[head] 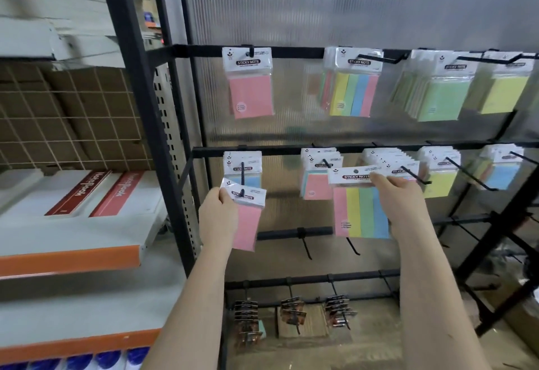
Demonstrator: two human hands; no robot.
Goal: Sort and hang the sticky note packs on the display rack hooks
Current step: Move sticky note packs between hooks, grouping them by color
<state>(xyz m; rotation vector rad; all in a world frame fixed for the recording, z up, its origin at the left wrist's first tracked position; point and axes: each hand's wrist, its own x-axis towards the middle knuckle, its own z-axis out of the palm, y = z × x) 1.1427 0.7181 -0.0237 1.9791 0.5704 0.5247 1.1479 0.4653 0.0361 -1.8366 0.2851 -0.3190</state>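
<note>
Two packs are in my hands, one in each, both held up against the black metal display rack [291, 149] with its clear ribbed backing. My left hand [217, 215] pinches a flat pink sticky note pack in a clear plastic sleeve [246, 223] by the corner of its white printed header card, thumb [224, 196] in front and the other fingers hidden behind; the pack tilts, its punched hole sitting over the black hook [242, 175] just above my thumb, where a blue pack [243, 170] already hangs. My right hand [399, 203] grips a wider pack of pink, yellow, green and blue striped sticky notes [360, 212] at the right end of its header, thumb tip [377, 178] on the card face; its hole is free of any hook, with loaded hooks just behind and beside my fingers. I judge these packs light and thin, the paper block fairly stiff, the plastic wrap slick and the header card easy to bend or tear at the hole. The header edge, close beside the hole, looks like the best place to hold, so the hole can be steered onto a hook tip.
</note>
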